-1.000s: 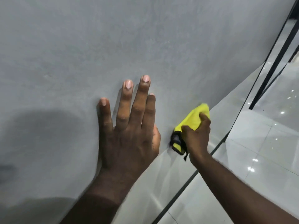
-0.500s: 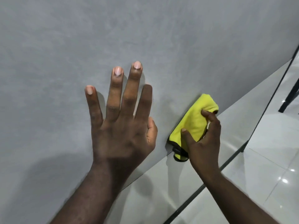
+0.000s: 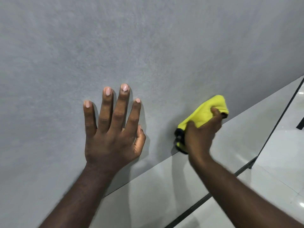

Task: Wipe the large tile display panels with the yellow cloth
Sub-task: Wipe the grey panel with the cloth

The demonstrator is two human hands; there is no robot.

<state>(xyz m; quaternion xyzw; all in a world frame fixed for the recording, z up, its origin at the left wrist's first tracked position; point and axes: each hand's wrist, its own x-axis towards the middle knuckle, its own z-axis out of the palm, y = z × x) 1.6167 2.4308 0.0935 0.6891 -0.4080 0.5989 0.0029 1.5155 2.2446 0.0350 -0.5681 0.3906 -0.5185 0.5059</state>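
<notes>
A large matt grey tile panel point(image 3: 148, 46) fills most of the view. My left hand point(image 3: 113, 129) lies flat against it, fingers straight and spread. To its right my right hand point(image 3: 201, 134) grips a bunched yellow cloth point(image 3: 204, 112) with a black edge and holds it against the panel near the lower edge. Below the grey panel a lighter glossy panel point(image 3: 164, 186) slopes down to the right.
A thin black frame bar point(image 3: 243, 170) runs along the foot of the lighter panel. Glossy white floor tiles point(image 3: 283, 153) with light reflections lie at the right. A black leg point(image 3: 301, 124) stands at the far right edge.
The cloth and my right hand have slid a little to the right along the panel's lower edge. My left hand stays flat on the grey panel, and the view has shifted.
</notes>
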